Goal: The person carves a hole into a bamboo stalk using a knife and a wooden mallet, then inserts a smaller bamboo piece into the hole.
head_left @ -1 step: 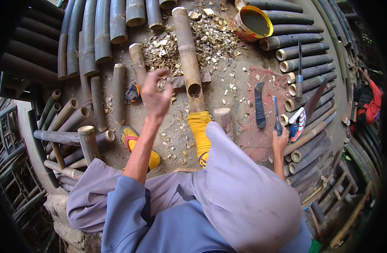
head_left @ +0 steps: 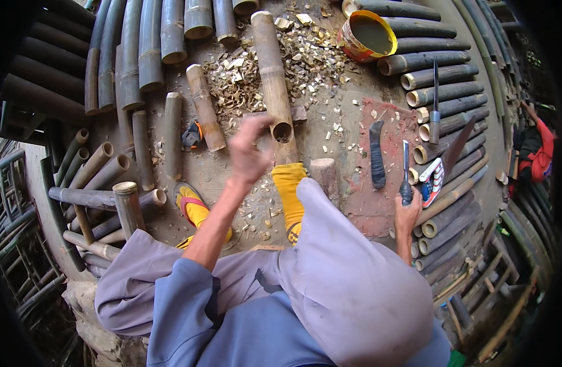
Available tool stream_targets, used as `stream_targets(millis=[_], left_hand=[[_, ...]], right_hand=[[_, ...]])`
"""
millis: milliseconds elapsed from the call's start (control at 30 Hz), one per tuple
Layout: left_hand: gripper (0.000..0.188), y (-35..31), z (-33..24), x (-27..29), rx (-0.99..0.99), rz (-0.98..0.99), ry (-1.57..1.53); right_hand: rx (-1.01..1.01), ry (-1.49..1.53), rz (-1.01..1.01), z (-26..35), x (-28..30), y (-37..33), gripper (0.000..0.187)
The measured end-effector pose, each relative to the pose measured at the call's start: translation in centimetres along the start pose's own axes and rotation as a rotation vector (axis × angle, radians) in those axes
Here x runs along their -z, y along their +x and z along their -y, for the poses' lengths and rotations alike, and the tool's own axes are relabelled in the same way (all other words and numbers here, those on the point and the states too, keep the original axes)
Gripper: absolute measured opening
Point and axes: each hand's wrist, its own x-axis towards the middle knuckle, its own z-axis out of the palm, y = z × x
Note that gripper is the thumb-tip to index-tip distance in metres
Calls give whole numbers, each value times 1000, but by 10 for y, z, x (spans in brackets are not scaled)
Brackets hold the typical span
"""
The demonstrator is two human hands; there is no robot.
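A bamboo tube (head_left: 270, 67) with a hole cut near its close end lies ahead of me, across a small block (head_left: 299, 114). My foot in a yellow sock (head_left: 289, 199) is against its near end. My left hand (head_left: 249, 153), blurred and empty, reaches beside that hole with thumb and fingers apart; contact with the tube cannot be made out. At the right, my right hand (head_left: 408, 214) is closed round the dark handle of a chisel (head_left: 405, 160), blade pointing away from me. A handsaw (head_left: 432, 179) with a white, red and blue handle lies beside it.
Wood chips (head_left: 305, 58) cover the ground around the tube. A yellow-rimmed bucket (head_left: 348, 38) of liquid stands at the far right. Bamboo lengths (head_left: 443, 93) line the right side. A dark-wrapped tool (head_left: 377, 156) lies on a reddish mat (head_left: 366, 208). A short stump (head_left: 323, 173) stands near my foot.
My left hand has moved right and nearer to me, toward the tube's hole, uncovering a short bamboo piece. My right hand has drawn slightly back, and the chisel has turned more upright.
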Motion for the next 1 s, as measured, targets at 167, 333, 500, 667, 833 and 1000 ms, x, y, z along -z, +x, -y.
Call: stream_targets(millis=[167, 333, 500, 667, 833, 1000], left_hand=[[65, -3, -96, -76, -479, 367, 59], [37, 20, -46, -66, -24, 125, -307], [35, 19, -14, -37, 455, -219, -871], [44, 12, -14, -32, 534, -436, -816], [42, 1, 6, -36, 539, -627, -914], [31, -9, 15, -44, 560, -539, -920]], right_hand=[[-12, 607, 341, 139, 36, -1, 44], [-293, 1080, 376, 161, 1, -14, 60], [-223, 264, 655, 108, -74, -79, 92], [-284, 236, 676, 113, -91, -107, 98], [-220, 297, 697, 93, -76, -99, 99], [-135, 341, 702, 83, -54, -83, 100]])
